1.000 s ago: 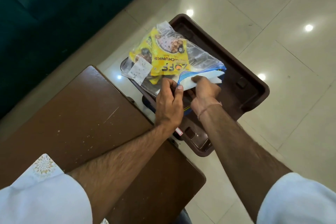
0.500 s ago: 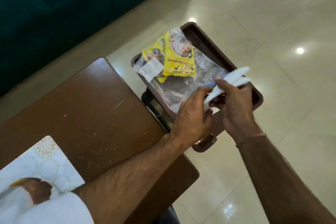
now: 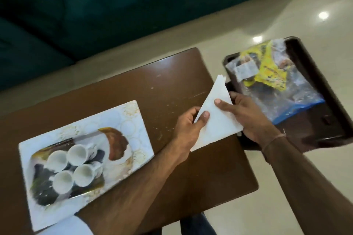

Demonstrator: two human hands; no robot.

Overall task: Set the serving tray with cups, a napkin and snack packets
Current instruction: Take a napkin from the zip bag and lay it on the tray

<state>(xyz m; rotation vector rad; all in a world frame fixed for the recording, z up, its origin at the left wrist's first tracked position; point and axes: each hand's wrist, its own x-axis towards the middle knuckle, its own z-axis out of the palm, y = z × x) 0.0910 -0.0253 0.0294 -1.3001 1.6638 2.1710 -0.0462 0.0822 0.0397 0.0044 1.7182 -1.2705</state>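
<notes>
A white napkin [image 3: 215,118] folded into a triangle is held over the right end of the brown table [image 3: 166,89]. My left hand [image 3: 188,129] pinches its left corner and my right hand [image 3: 252,116] grips its right side. A white patterned serving tray [image 3: 131,120] lies on the table's left part, with several white cups [image 3: 76,154] clustered on it. To the right, a dark brown tray [image 3: 328,89] holds a clear zip bag [image 3: 298,105] with a yellow snack packet [image 3: 271,70] inside.
A dark green sofa [image 3: 95,5] runs along the far side. The dark tray sits beside the table's right edge, above a glossy cream tiled floor [image 3: 286,15]. Bare table surface lies between the serving tray and my hands.
Both hands have carried the napkin left from the dark tray to over the table. The view has swung left, showing the serving tray with the cups.
</notes>
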